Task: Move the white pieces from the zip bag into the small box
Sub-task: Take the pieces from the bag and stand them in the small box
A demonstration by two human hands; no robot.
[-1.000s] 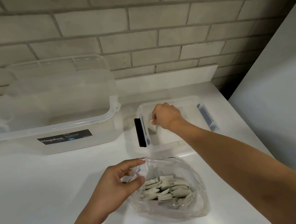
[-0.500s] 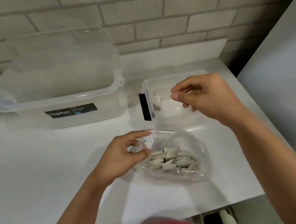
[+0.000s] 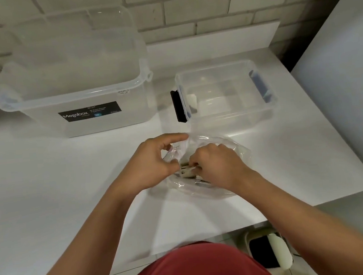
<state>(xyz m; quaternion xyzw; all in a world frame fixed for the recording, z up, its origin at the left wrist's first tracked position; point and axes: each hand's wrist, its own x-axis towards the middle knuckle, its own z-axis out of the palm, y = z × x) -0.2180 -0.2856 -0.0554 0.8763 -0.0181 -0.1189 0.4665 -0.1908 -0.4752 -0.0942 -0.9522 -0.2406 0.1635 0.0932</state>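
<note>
A clear zip bag [image 3: 229, 188] lies open on the white counter, with white pieces [image 3: 187, 172] inside, mostly hidden by my hands. My left hand [image 3: 150, 164] pinches the bag's left rim and holds it open. My right hand [image 3: 219, 167] is inside the bag's mouth, its fingers closed on the white pieces. Behind the bag stands the small clear box [image 3: 229, 119] with dark clips; one white piece [image 3: 192, 99] lies at its left inside wall.
A large clear Megabox tub [image 3: 79, 96] stands at the back left against the brick wall. The counter's front edge [image 3: 272, 214] runs close to my body. A grey panel [image 3: 346, 66] rises at the right.
My right hand left the small box, came back toward me and went down into the bag. One white piece now lies in the box. My view tilted downward.
</note>
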